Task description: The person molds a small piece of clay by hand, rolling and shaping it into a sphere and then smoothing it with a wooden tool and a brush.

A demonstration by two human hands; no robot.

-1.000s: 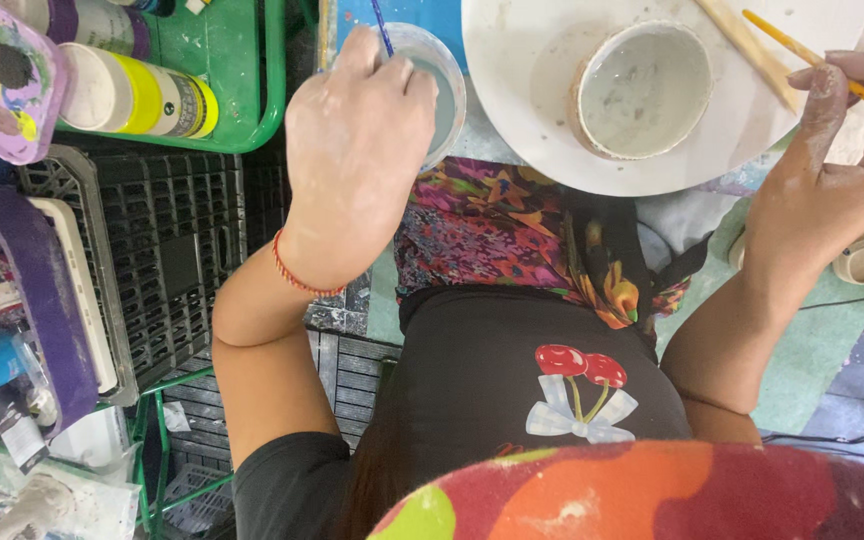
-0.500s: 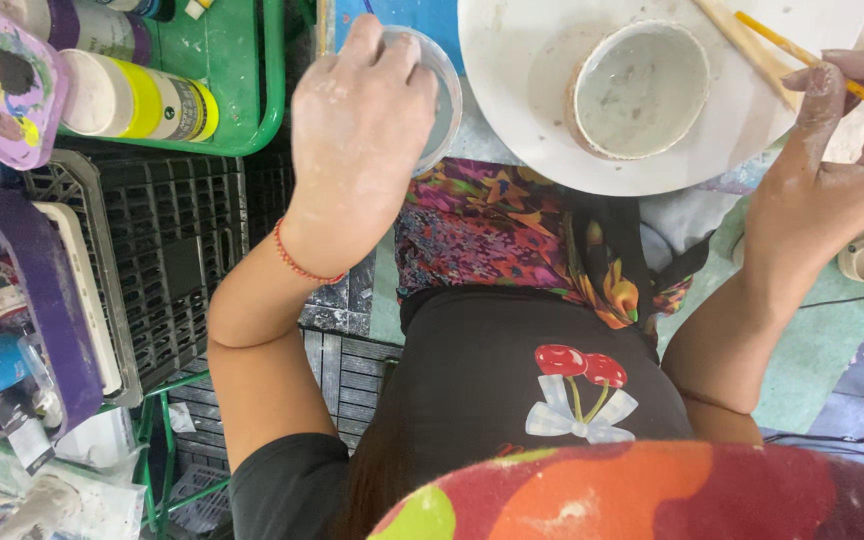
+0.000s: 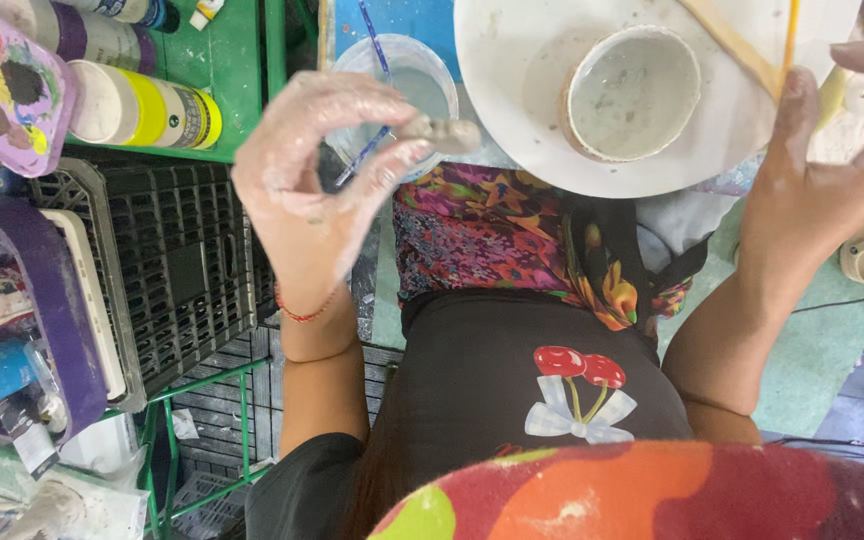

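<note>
My left hand (image 3: 317, 180), smeared with pale clay, pinches a small grey lump of clay (image 3: 444, 133) between thumb and fingertips, just in front of a clear water cup (image 3: 422, 75) with a blue-handled brush in it. My right hand (image 3: 832, 170) rests at the right rim of a round white board (image 3: 512, 90). It touches a yellow-handled brush (image 3: 790, 35) and a flat wooden stick (image 3: 727, 35) lying there. A small grey clay bowl (image 3: 632, 95) stands in the middle of the board.
A green tray (image 3: 232, 60) at upper left holds paint bottles (image 3: 147, 105). A purple paint palette (image 3: 2, 90) sits at far left above a black plastic crate (image 3: 172, 270). My lap, in a colourful apron (image 3: 492, 235), is below the board.
My left hand has lifted out of the water cup and turned palm up, now pinching a clay lump. The view shifted closer; my right hand stays at the board's rim.
</note>
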